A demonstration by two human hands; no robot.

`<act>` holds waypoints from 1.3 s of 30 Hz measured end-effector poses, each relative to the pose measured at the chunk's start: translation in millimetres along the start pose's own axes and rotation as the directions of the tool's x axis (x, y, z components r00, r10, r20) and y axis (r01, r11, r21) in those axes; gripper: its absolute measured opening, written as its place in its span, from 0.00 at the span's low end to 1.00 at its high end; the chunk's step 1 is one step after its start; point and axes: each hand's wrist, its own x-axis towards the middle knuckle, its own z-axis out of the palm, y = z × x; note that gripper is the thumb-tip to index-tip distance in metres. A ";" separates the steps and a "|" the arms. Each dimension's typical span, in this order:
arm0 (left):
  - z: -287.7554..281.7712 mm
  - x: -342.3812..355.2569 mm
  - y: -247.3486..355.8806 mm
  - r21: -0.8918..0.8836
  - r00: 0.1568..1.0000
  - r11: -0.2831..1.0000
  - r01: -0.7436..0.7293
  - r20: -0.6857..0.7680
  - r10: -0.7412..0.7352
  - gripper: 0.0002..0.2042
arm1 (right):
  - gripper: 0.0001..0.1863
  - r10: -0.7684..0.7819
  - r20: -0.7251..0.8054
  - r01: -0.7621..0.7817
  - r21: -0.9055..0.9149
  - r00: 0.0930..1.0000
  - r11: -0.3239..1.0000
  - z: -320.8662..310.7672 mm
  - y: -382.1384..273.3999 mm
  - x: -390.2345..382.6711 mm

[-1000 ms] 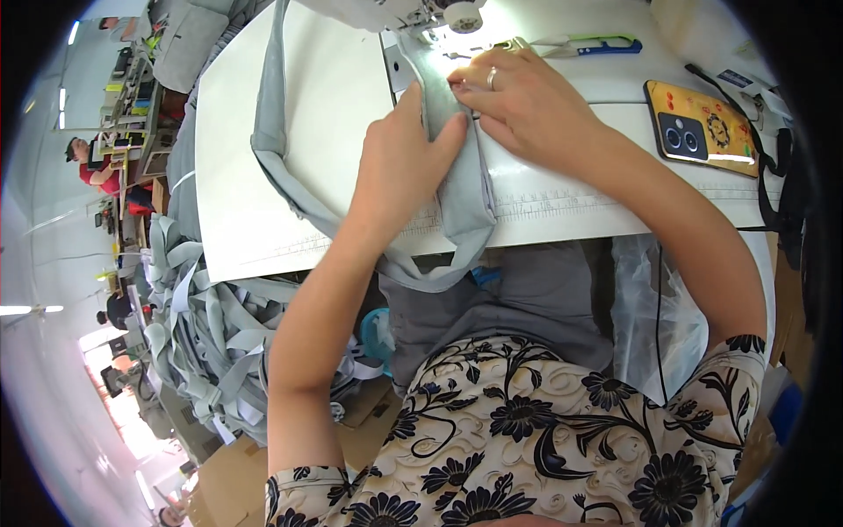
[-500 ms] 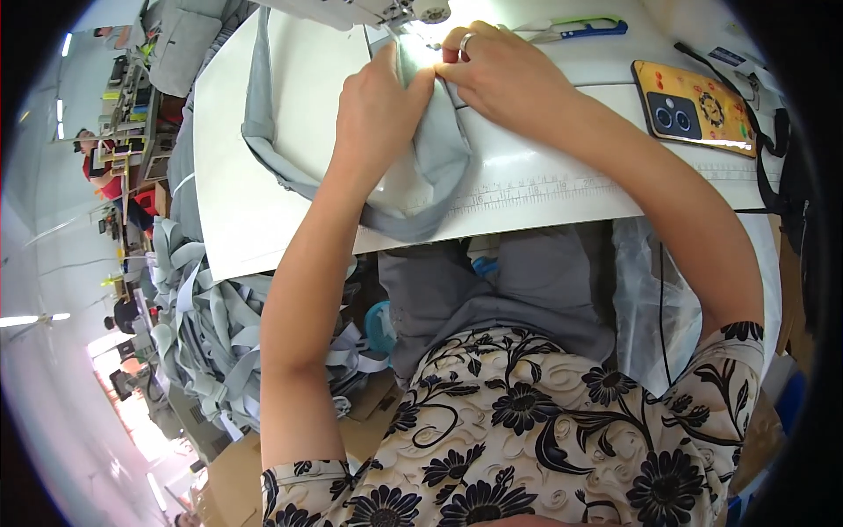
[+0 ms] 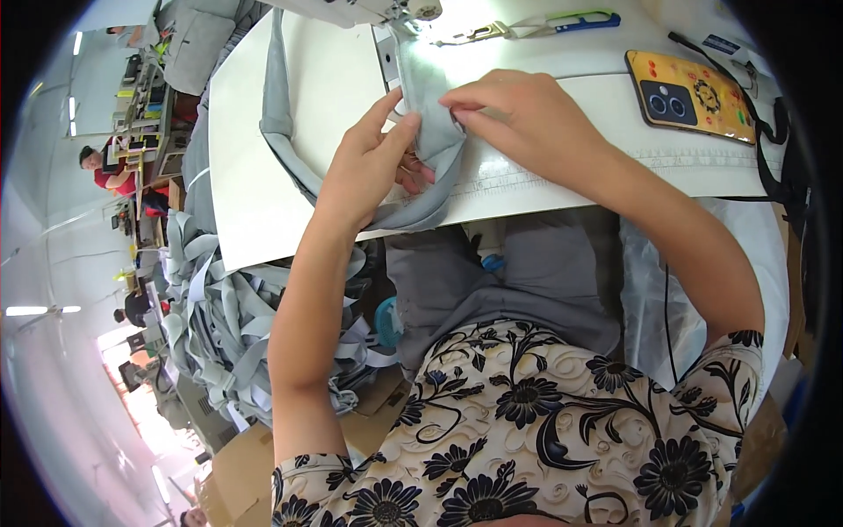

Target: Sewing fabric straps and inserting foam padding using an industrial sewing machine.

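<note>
Fabric (image 3: 428, 83) loops on the bench (image 3: 329, 88); right hand (image 3: 531, 110), grip together, pinches its right edge; left hand (image 3: 364, 162) curls at its left, clamped or apart, can't tell! Machine (image 3: 347, 9) ahead, phone (image 3: 695, 98) off right.

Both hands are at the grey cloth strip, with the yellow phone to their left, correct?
Not quite: the left hand and right hand are at the grey cloth strip, but the head view shows the yellow phone to their right, not left.
</note>
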 end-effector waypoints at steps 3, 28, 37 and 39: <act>-6.8 2.3 -4.4 -0.004 0.999 0.999 -0.031 0.030 0.031 0.33 | 0.16 0.131 0.034 -0.135 0.245 0.991 0.960 3.6 -9.0 -6.5; 17.0 31.5 9.9 0.511 0.990 0.858 -0.044 -0.095 0.107 0.29 | 0.06 -0.286 0.065 0.287 -0.407 0.956 0.867 10.0 8.9 -1.1; 9.3 74.0 -1.0 0.781 0.907 0.612 -0.125 -0.160 0.389 0.23 | 0.05 -0.273 0.096 0.286 -0.467 0.957 0.837 12.1 2.7 -0.3; 12.4 73.1 0.5 0.779 0.906 0.612 -0.134 -0.154 0.393 0.23 | 0.05 -0.282 0.073 0.283 -0.455 0.957 0.844 14.7 5.4 -2.3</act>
